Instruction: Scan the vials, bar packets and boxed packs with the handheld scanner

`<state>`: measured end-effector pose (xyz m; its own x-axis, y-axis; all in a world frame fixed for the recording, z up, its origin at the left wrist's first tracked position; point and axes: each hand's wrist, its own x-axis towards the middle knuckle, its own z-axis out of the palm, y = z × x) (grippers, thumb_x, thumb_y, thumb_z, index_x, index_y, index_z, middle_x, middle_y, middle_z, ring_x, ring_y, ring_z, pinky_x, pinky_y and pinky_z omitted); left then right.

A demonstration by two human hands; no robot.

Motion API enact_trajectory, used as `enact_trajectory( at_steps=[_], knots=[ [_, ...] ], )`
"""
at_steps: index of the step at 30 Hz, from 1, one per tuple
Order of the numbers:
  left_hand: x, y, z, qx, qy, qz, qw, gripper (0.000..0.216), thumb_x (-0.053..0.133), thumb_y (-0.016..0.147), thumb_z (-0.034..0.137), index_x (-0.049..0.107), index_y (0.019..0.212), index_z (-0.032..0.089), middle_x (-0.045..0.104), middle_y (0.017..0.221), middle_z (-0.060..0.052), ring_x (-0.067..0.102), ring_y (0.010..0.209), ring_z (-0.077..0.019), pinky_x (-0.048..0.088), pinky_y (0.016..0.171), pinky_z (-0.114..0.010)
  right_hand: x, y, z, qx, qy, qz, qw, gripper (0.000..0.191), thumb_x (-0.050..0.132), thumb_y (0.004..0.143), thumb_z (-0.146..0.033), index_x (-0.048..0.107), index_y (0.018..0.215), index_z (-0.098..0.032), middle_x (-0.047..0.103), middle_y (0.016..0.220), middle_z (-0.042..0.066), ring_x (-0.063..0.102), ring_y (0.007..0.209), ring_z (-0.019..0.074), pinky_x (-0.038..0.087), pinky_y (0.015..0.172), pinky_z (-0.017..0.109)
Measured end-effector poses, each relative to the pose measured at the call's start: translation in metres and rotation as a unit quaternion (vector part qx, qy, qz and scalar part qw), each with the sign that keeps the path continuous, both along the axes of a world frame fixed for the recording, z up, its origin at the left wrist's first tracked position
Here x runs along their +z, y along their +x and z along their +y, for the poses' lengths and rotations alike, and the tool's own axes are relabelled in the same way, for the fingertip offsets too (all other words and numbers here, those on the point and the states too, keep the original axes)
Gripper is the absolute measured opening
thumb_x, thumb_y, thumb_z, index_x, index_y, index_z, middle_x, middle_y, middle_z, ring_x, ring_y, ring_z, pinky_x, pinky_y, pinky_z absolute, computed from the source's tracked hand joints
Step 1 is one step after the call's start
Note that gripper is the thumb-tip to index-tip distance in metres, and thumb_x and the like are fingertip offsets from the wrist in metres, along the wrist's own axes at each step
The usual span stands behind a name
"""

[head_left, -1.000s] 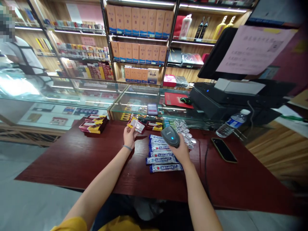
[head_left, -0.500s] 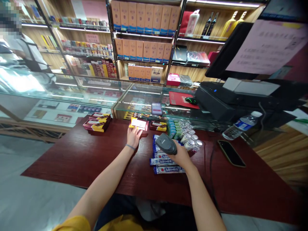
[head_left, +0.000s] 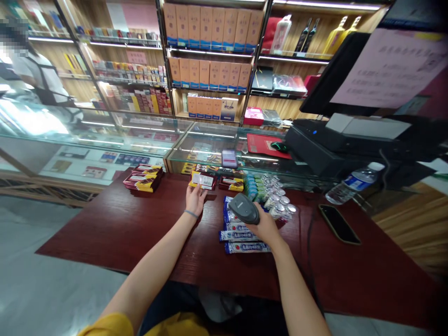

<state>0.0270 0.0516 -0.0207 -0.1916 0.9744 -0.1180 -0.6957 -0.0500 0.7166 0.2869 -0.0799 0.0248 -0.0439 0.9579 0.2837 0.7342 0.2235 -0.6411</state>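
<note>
My left hand (head_left: 196, 199) grips the near edge of a chocolate bar (head_left: 206, 181) in a yellow and dark red wrapper, its white label side facing me. My right hand (head_left: 264, 226) is wrapped round a dark grey barcode scanner (head_left: 244, 208), whose head points toward the bar. Under the scanner lie blue and white candy sticks (head_left: 249, 247) in a loose row. Just right of the held bar is a small pile of chocolate bars (head_left: 231, 183). A taller stack of the same bars (head_left: 143, 178) sits at the table's far left.
Green and clear small bottles (head_left: 276, 196) stand behind the candy sticks. To the right are a phone (head_left: 339, 224), a tilted water bottle (head_left: 354, 183) and the scanner's cable. A glass display counter (head_left: 210, 140) borders the table's far edge. A person (head_left: 42, 74) stands at far left.
The bright glare on the chocolate bar's label has faded, and its print shows more clearly. Both hands stay almost in place; the whole view has shifted slightly.
</note>
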Motion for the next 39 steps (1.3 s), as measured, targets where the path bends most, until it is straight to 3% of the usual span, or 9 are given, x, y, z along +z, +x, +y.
enact_trajectory(
  at_steps=[5, 10, 16, 21, 25, 29, 33, 36, 39],
  knots=[
    [0.009, -0.002, 0.001, 0.03, 0.002, -0.012, 0.999, 0.026, 0.077, 0.081, 0.023, 0.056, 0.097, 0.023, 0.071, 0.097, 0.001, 0.07, 0.091, -0.0128, 0.057, 0.095, -0.039, 0.0, 0.001, 0.0, -0.011, -0.001, 0.014, 1.0, 0.053, 0.07, 0.073, -0.036, 0.061, 0.125, -0.026, 0.078, 0.084, 0.002, 0.074, 0.074, 0.0274, 0.052, 0.065, 0.031],
    [0.041, -0.026, 0.01, 0.13, 0.019, 0.007, 0.991, 0.028, 0.078, 0.079, 0.026, 0.059, 0.099, 0.022, 0.069, 0.1, -0.002, 0.068, 0.09, -0.0144, 0.059, 0.086, -0.037, -0.004, 0.005, 0.001, -0.042, 0.019, 0.043, 0.998, 0.044, 0.069, 0.075, -0.041, 0.063, 0.117, -0.027, 0.079, 0.086, 0.003, 0.075, 0.081, 0.0288, 0.054, 0.068, 0.033],
    [0.079, -0.097, 0.028, 0.272, 0.055, 0.111, 0.954, 0.031, 0.079, 0.079, 0.029, 0.06, 0.102, 0.022, 0.067, 0.095, -0.001, 0.067, 0.09, -0.015, 0.058, 0.08, -0.03, -0.012, 0.011, 0.003, -0.075, 0.031, 0.043, 0.996, 0.051, 0.069, 0.074, -0.045, 0.061, 0.121, -0.027, 0.078, 0.084, 0.005, 0.076, 0.09, 0.0337, 0.056, 0.072, 0.037],
    [0.093, -0.177, 0.04, 0.339, 0.095, 0.309, 0.883, 0.019, 0.073, 0.08, 0.024, 0.067, 0.098, 0.02, 0.069, 0.093, -0.001, 0.067, 0.088, -0.0158, 0.055, 0.084, -0.029, -0.017, 0.013, 0.002, -0.082, 0.048, 0.053, 0.994, 0.052, 0.067, 0.076, -0.045, 0.06, 0.124, -0.027, 0.076, 0.08, 0.004, 0.076, 0.091, 0.0328, 0.056, 0.077, 0.037],
    [0.094, -0.232, 0.041, 0.337, 0.097, 0.504, 0.79, 0.012, 0.07, 0.084, 0.024, 0.072, 0.094, 0.019, 0.07, 0.092, -0.003, 0.066, 0.089, -0.018, 0.053, 0.087, -0.029, -0.017, 0.014, 0.003, -0.08, 0.059, 0.057, 0.993, 0.049, 0.068, 0.077, -0.046, 0.062, 0.121, -0.026, 0.076, 0.077, 0.003, 0.075, 0.084, 0.03, 0.056, 0.074, 0.035],
    [0.09, -0.265, 0.042, 0.263, 0.099, 0.723, 0.631, 0.017, 0.061, 0.094, 0.026, 0.075, 0.103, 0.021, 0.069, 0.103, -0.007, 0.065, 0.095, -0.0206, 0.05, 0.085, -0.03, -0.015, 0.015, 0.003, -0.083, 0.059, 0.059, 0.993, 0.046, 0.068, 0.077, -0.047, 0.064, 0.117, -0.025, 0.077, 0.08, 0.003, 0.075, 0.079, 0.0273, 0.055, 0.072, 0.032],
    [0.082, -0.274, 0.047, 0.142, 0.076, 0.857, 0.489, 0.025, 0.054, 0.097, 0.024, 0.076, 0.109, 0.024, 0.067, 0.109, -0.01, 0.065, 0.098, -0.0233, 0.048, 0.077, -0.03, -0.014, 0.016, 0.003, -0.086, 0.06, 0.077, 0.992, 0.046, 0.069, 0.077, -0.047, 0.064, 0.116, -0.024, 0.079, 0.086, 0.005, 0.075, 0.079, 0.0264, 0.056, 0.071, 0.032],
    [0.078, -0.273, 0.055, 0.088, 0.073, 0.897, 0.428, 0.028, 0.051, 0.098, 0.023, 0.077, 0.107, 0.025, 0.067, 0.108, -0.011, 0.064, 0.098, -0.0245, 0.048, 0.076, -0.031, -0.014, 0.017, 0.003, -0.09, 0.057, 0.081, 0.991, 0.048, 0.07, 0.076, -0.046, 0.065, 0.118, -0.023, 0.079, 0.085, 0.004, 0.075, 0.08, 0.0268, 0.057, 0.072, 0.032],
    [0.077, -0.272, 0.063, 0.061, 0.08, 0.906, 0.411, 0.026, 0.053, 0.097, 0.023, 0.077, 0.106, 0.024, 0.068, 0.108, -0.011, 0.065, 0.097, -0.0241, 0.049, 0.078, -0.031, -0.015, 0.017, 0.004, -0.094, 0.055, 0.088, 0.99, 0.048, 0.069, 0.076, -0.046, 0.065, 0.118, -0.023, 0.078, 0.083, 0.004, 0.075, 0.08, 0.0266, 0.058, 0.072, 0.032]
  ],
)
